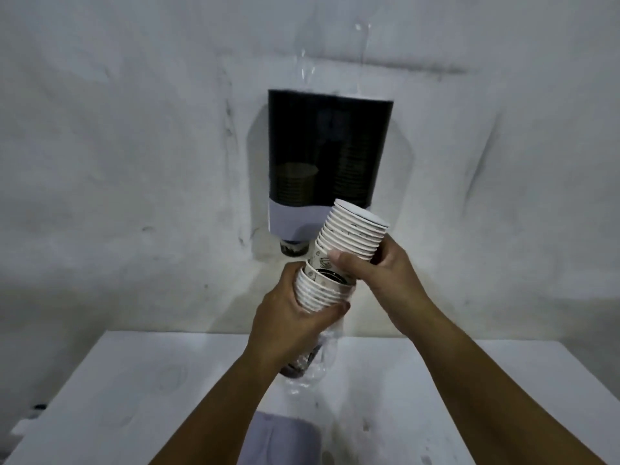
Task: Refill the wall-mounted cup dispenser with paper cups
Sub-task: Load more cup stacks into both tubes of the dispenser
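the paper cups come as two nested stacks, held in the air in front of the wall, below the dispenser. the upper stack (354, 234) is tilted, with its closed bottoms pointing up and to the right, and its open end goes down into the lower stack (320, 290). the right hand (372, 266) grips the upper stack, with the thumb on the near side and the fingers curled around the far side. the left hand (295, 317) is closed around the lower stack, with the fingers wrapped on its rims. a clear plastic sleeve (315, 360) hangs from below this hand, and some dark printed cups show inside it, just above the table.

the cup dispenser (327, 152) is fixed on the far wall (134, 129), a little up and left of the hands. its body is dark and half transparent, with two columns of cups seen dimly inside; the left column is lower than the right one. the bottom part is a pale band (292, 218), and one cup bottom (293, 247) sticks out under it on the left side. a clear cover (332, 52) stands up above the dispenser, hard to see against the wall.

a white table (134, 397) is near the person. a pale grey object (281, 437) lies on its near edge, between the forearms; i cannot tell what it is.
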